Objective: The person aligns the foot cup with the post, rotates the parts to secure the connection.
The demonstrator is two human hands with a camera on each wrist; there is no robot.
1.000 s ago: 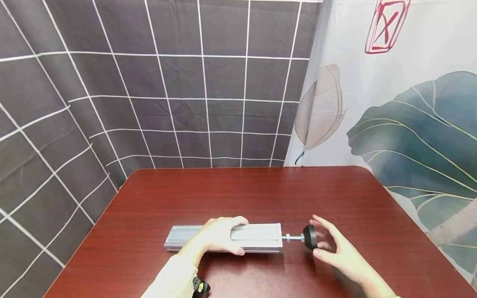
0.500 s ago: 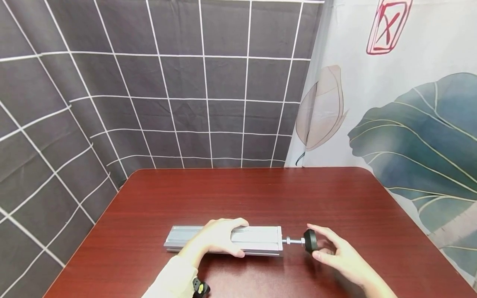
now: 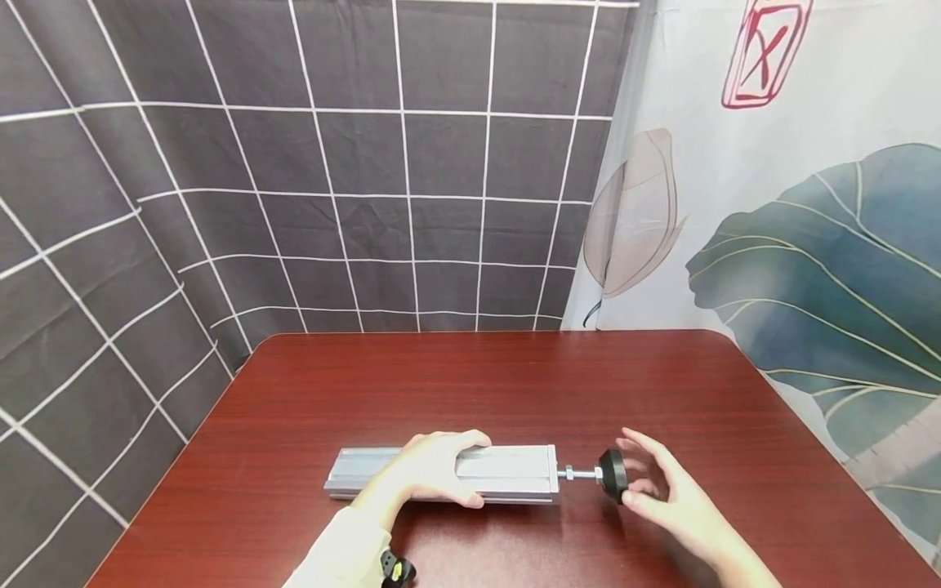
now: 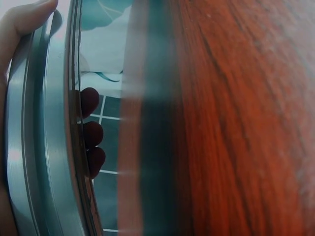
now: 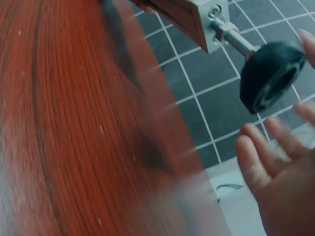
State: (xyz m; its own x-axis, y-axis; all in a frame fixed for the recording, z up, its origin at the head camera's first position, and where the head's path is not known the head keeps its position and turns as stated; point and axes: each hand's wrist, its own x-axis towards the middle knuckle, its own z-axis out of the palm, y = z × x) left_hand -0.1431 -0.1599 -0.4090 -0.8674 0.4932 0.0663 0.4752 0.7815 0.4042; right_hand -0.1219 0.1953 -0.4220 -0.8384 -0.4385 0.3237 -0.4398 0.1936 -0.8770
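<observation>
My left hand (image 3: pixel 434 465) grips a silver aluminium profile (image 3: pixel 507 462) from above, thumb on its near side. In the left wrist view, several fingertips (image 4: pixel 93 132) show past the profile's far edge, over the table. A black levelling foot (image 3: pixel 612 474) on a threaded stem (image 3: pixel 584 474) with nuts sticks out of the end plate (image 5: pixel 209 24) at the profile's right end. Around the foot's outer face my right hand (image 3: pixel 676 498) is held with loosely bent, spread fingers. The right wrist view shows a gap between the foot and the nearest fingers.
The profile lies crosswise above the reddish-brown wooden table (image 3: pixel 470 384), near its front. Behind the table hangs a dark grey cloth (image 3: pixel 353 163) with a white grid. To the right is a white curtain (image 3: pixel 676 65) with printed leaves. A black band (image 3: pixel 397 567) sits at the left wrist.
The right fingers closed in around the foot half a second ago, then spread back up and to the right. The left hand keeps its grip, and the profile has hardly moved.
</observation>
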